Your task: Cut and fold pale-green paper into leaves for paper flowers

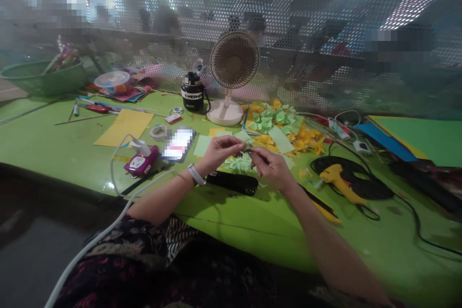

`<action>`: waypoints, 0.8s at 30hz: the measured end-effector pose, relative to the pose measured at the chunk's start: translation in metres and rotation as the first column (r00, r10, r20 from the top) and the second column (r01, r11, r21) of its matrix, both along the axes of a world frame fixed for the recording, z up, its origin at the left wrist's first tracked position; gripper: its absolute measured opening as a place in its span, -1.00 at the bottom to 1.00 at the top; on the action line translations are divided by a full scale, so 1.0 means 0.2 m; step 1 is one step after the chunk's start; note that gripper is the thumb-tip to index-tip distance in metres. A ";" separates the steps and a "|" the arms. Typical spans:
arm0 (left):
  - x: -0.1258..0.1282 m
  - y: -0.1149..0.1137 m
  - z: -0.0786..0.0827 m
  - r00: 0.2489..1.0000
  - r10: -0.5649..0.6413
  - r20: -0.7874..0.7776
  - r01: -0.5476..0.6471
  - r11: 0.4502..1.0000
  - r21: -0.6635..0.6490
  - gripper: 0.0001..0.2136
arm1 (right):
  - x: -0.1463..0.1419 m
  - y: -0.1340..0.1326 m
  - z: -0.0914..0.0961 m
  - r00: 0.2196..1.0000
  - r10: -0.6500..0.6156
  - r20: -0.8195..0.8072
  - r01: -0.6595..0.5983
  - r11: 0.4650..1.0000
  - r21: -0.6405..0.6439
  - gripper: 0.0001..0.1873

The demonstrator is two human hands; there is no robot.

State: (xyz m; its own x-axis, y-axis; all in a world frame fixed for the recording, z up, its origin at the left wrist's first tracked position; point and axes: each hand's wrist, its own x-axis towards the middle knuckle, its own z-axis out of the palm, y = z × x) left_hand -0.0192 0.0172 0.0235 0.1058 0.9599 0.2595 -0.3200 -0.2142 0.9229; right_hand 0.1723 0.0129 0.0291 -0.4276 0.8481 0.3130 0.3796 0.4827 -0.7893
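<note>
My left hand [220,151], with a white watch band on its wrist, pinches a small pale paper piece [244,146] at the tip of a thin dark stick [259,155]; the piece is too small to see well. My right hand [272,169] grips that stick. Below my hands lies a heap of pale green paper cut-outs [238,163]. Yellow paper flowers [303,140] and green paper leaves [269,118] are spread just beyond them. A black remote-like object [233,183] lies under my wrists.
A yellow glue gun [341,184] with a black cord lies to the right. On the left are a pink plug adapter [142,161], a blurred phone [178,144], a tape roll [159,132] and yellow card [124,127]. A desk fan [233,67] and black flask [193,91] stand behind.
</note>
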 end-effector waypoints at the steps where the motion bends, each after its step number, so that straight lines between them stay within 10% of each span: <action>1: 0.00 0.00 0.00 1.000 -0.009 0.009 0.009 1.000 -0.008 -0.68 | 0.00 0.00 0.00 1.000 0.012 -0.007 -0.012 1.000 -0.024 -0.63; 9: 0.00 0.00 -0.01 0.999 0.035 0.030 -0.036 0.999 0.021 -0.70 | -0.02 -0.01 -0.01 0.999 -0.050 -0.010 0.051 0.997 0.054 -0.69; 24: -0.01 0.00 -0.03 0.998 -0.046 0.043 0.044 0.999 0.031 -0.75 | -0.02 0.02 -0.02 0.979 0.122 -0.164 -0.155 0.966 -0.207 -0.71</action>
